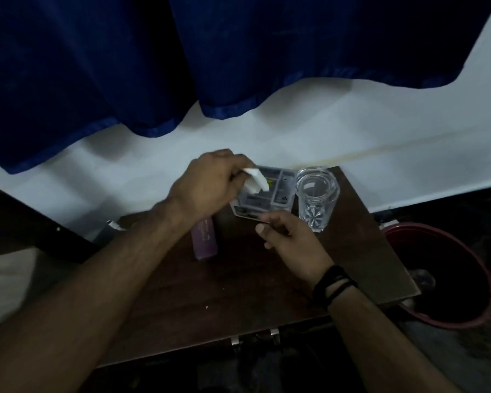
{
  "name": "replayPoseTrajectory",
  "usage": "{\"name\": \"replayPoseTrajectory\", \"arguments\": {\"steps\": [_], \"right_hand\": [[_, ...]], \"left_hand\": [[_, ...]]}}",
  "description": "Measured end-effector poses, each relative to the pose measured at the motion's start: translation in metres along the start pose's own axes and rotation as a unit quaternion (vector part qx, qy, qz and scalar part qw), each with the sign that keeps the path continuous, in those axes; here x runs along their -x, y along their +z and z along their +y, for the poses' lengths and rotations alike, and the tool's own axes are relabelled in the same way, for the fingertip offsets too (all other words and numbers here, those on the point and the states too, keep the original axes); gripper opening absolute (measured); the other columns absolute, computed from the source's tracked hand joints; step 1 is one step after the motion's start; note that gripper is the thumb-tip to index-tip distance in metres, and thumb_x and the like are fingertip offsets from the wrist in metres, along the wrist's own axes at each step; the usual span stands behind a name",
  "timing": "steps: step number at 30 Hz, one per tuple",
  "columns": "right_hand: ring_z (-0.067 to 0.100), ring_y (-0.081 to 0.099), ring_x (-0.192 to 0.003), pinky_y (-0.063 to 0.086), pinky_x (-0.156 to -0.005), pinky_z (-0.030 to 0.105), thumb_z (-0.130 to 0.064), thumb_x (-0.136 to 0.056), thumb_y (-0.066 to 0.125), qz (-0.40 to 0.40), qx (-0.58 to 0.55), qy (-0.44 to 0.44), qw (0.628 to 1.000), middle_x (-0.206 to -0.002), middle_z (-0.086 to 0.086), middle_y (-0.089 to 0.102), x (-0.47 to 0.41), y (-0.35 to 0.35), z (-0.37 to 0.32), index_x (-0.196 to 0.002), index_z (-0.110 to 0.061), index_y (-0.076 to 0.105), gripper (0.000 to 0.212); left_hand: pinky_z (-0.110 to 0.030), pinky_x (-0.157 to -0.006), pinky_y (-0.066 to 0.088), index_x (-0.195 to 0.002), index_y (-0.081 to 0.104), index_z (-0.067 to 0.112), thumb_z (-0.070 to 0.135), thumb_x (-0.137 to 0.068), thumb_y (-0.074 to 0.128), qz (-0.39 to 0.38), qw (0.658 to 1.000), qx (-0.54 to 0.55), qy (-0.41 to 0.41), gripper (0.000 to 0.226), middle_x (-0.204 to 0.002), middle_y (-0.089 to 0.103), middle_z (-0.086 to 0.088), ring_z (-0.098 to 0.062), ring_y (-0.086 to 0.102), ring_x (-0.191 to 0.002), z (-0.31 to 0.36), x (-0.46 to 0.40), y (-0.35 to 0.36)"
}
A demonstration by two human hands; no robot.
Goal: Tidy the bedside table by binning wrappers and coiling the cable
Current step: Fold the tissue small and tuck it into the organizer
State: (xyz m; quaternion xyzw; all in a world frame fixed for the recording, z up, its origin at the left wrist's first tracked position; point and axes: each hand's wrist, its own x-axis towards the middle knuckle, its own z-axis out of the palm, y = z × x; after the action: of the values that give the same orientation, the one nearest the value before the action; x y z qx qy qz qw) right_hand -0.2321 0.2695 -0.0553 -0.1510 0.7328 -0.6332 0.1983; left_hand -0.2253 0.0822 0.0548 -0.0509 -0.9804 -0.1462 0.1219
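Wrapper: a small crumpled white wrapper [255, 180] is held above the far middle of the dark brown wooden worktop [267, 285], over a flat grey printed packet.
Left grip: the left hand [207, 184] is closed on the wrapper, which is pinched at its upper end between the fingertips; the rest of the wrapper hangs out to the right of the fingers.
Right grip: the right hand [289, 239] is held just below the wrapper, fingers loosely curled and parted, nothing seen gripped; its fingertips are at the near edge of the packet, and contact cannot be told.
Packet: the flat grey printed packet [270, 197] lies on the worktop, partly covered by the wrapper and the left hand.
Glass: a clear cut-glass tumbler [316, 198] stands upright just right of the packet.
Purple item: a purple oblong object [204, 239] lies on the worktop under the left wrist.
Bin: a dark red round bin [442, 276] sits on the floor to the right of the worktop.
Backdrop: a dark blue curtain [153, 58] hangs over a white wall behind.
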Motion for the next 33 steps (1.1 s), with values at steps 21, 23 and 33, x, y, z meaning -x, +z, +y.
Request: {"name": "replayPoseTrajectory", "arguments": {"steps": [21,23,33], "right_hand": [[0.008,0.067,-0.083,0.056,-0.084,0.035,-0.032,-0.091,0.071,-0.024,0.088,-0.033,0.995,-0.088,-0.006,0.072,0.005,-0.016,0.007,-0.102,-0.025,0.073,0.013],[0.010,0.067,-0.085,0.056,-0.086,0.036,-0.031,-0.091,0.071,-0.025,0.084,-0.029,0.996,-0.090,-0.005,0.072,0.005,-0.015,0.006,-0.103,-0.023,0.073,0.014],[0.003,0.065,-0.084,0.054,-0.084,0.026,-0.033,-0.092,0.069,-0.031,0.092,-0.016,0.995,-0.089,-0.010,0.071,0.007,-0.014,0.002,-0.104,-0.024,0.073,0.015]], "left_hand": [[-0.036,-0.095,0.044,-0.123,0.070,0.020,0.018,-0.100,0.059,-0.162,0.986,-0.039,-0.012,0.025,-0.117,0.067,-0.009,-0.028,0.059,-0.112,-0.011,-0.090,0.038],[-0.038,-0.096,0.045,-0.123,0.070,0.019,0.017,-0.100,0.059,-0.176,0.984,-0.040,-0.009,0.026,-0.118,0.067,-0.009,-0.027,0.059,-0.112,-0.010,-0.091,0.038],[-0.049,-0.087,0.054,-0.112,0.065,0.041,0.044,-0.091,0.050,-0.203,0.974,-0.099,-0.017,0.026,-0.107,0.066,-0.008,-0.031,0.062,-0.101,-0.020,-0.090,0.051]]}}
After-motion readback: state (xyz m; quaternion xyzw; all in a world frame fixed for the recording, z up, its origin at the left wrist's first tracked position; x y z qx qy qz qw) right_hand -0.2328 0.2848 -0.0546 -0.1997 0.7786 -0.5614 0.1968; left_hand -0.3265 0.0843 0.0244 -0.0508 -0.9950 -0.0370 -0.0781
